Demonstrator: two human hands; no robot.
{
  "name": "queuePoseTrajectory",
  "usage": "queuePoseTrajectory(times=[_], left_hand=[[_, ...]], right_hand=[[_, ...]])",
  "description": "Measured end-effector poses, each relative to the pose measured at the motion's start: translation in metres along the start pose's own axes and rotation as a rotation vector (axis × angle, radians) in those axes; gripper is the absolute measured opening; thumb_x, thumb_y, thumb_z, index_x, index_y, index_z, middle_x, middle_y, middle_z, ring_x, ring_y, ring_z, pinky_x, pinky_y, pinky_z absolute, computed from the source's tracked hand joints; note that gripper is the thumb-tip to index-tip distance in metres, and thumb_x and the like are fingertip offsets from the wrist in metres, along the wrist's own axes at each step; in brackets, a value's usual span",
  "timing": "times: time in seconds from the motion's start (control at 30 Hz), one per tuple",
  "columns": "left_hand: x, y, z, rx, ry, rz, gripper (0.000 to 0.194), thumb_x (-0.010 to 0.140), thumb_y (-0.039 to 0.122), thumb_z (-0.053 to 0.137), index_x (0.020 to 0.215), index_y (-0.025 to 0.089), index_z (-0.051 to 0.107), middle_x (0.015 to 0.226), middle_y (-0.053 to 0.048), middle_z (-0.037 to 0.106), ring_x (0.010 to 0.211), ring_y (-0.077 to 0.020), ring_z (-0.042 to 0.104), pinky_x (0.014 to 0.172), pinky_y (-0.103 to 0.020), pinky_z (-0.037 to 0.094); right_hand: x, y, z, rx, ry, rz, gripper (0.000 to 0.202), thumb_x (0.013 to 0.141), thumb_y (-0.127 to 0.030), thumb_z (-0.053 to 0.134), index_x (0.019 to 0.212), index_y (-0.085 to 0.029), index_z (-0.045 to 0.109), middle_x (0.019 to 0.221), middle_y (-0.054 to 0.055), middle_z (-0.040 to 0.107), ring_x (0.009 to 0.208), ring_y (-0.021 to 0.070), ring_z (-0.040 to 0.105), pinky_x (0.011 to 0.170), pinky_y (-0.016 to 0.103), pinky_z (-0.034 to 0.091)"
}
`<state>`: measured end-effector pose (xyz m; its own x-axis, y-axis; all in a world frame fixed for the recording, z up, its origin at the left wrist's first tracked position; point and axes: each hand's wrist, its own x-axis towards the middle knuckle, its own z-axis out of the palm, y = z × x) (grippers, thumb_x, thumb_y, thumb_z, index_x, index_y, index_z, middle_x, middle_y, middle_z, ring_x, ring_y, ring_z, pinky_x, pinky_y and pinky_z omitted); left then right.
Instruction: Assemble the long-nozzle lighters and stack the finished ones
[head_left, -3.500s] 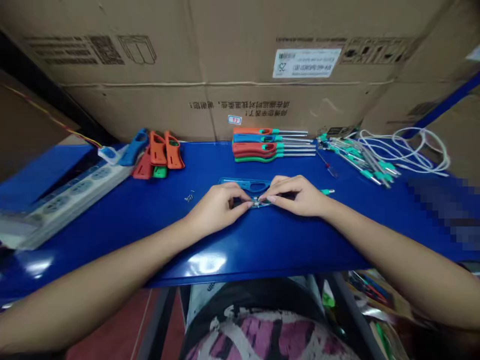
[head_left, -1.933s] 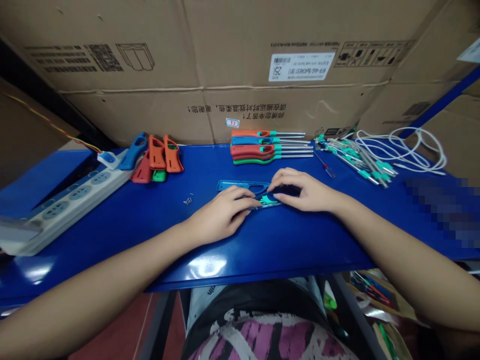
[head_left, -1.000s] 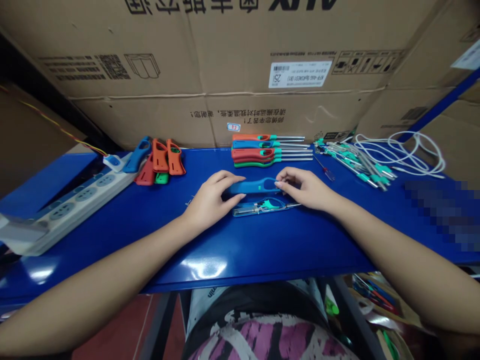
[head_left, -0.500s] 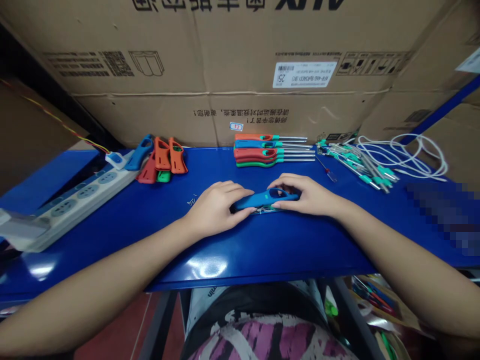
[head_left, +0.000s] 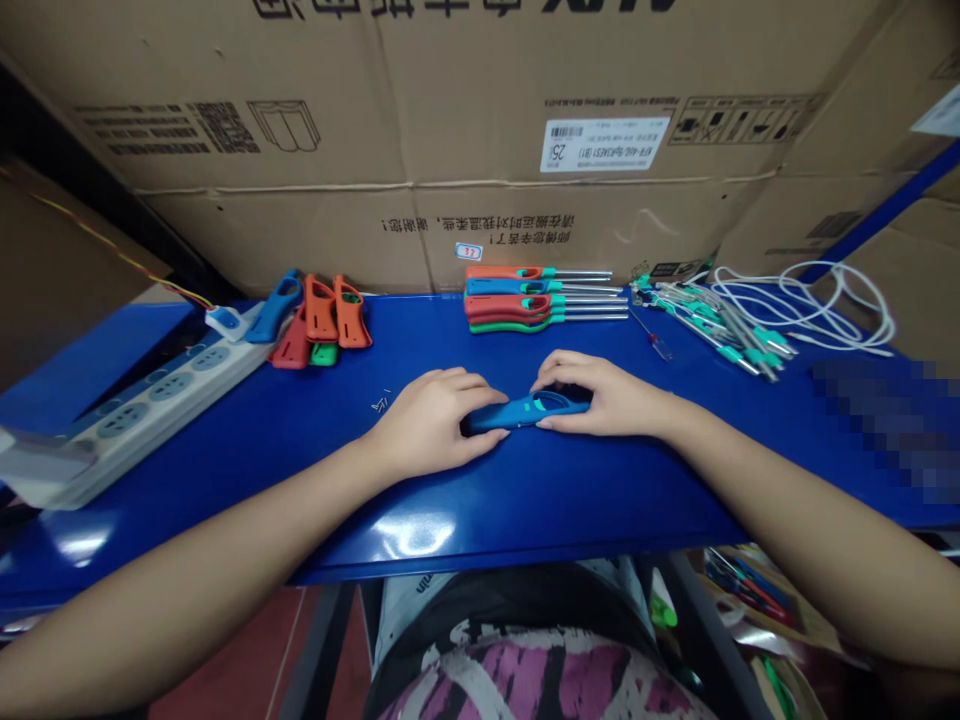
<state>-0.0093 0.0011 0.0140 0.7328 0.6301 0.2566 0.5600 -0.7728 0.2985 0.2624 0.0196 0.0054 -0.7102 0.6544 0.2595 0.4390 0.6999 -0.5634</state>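
Observation:
Between my two hands lies a blue lighter handle point(head_left: 501, 415) with a trigger loop and small green parts showing in its slots. My left hand point(head_left: 431, 420) grips its left end between thumb and fingers. At the loop end, my right hand point(head_left: 611, 397) pinches it, thumb on the near side and fingers curled over the far side. No metal tube shows on this handle. Small screws point(head_left: 381, 404) lie to the left of my left hand. Further back, several long-tubed lighters point(head_left: 510, 308) are stacked with their metal tubes pointing right.
Loose handle shells point(head_left: 321, 310) in several colours lie at the back left beside a white power strip point(head_left: 161, 390). To the right are a small screwdriver point(head_left: 660, 346), metal tubes with green parts point(head_left: 724, 320) and a white cable point(head_left: 862, 320). Cardboard point(head_left: 450, 120) stands behind the blue table point(head_left: 585, 500).
The blue handle has tilted and settled lower between my hands. The pale parts that showed beneath its near edge are now covered. Both hands keep their grip.

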Motion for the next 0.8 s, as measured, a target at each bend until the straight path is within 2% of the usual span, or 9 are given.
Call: queuePoseTrajectory(times=[0.37,0.6,0.7,0.8], left_hand=[[0.0002,0.0002,0.0031,-0.029,0.010,-0.049,0.028,0.091,0.037,0.069,0.113,0.021,0.074,0.105,-0.005,0.072,0.098,-0.0227,0.066,0.086,-0.035,0.054],[-0.0015,0.0041,0.0053,0.238,-0.018,0.028,0.034,0.092,0.028,0.061,0.121,0.012,0.069,0.103,-0.010,0.072,0.097,-0.0276,0.066,0.085,-0.040,0.056],[-0.0018,0.0002,0.0065,0.186,0.032,0.021,0.033,0.096,0.029,0.059,0.123,0.013,0.068,0.105,-0.010,0.072,0.098,-0.0251,0.067,0.085,-0.037,0.056],[-0.0012,-0.0035,0.0080,0.075,0.064,-0.006,0.031,0.100,0.037,0.054,0.115,0.015,0.069,0.102,-0.008,0.072,0.095,-0.0223,0.067,0.084,-0.035,0.055]], right_hand=[[-0.0005,0.0010,0.0014,-0.065,-0.008,-0.021,0.034,0.084,-0.044,0.074,0.109,-0.020,0.070,0.107,0.009,0.064,0.100,0.0229,0.063,0.090,0.037,0.050],[-0.0016,0.0009,0.0018,-0.310,-0.064,-0.059,0.041,0.088,-0.037,0.067,0.125,-0.019,0.067,0.112,0.011,0.067,0.102,0.0255,0.064,0.088,0.039,0.045],[-0.0015,0.0018,0.0016,-0.412,-0.031,-0.102,0.036,0.096,-0.038,0.058,0.123,-0.017,0.068,0.110,0.012,0.070,0.100,0.0253,0.065,0.085,0.038,0.044],[-0.0017,0.0013,0.0013,-0.443,0.016,-0.152,0.033,0.100,-0.037,0.052,0.117,-0.015,0.070,0.103,0.012,0.073,0.094,0.0231,0.066,0.082,0.036,0.043]])
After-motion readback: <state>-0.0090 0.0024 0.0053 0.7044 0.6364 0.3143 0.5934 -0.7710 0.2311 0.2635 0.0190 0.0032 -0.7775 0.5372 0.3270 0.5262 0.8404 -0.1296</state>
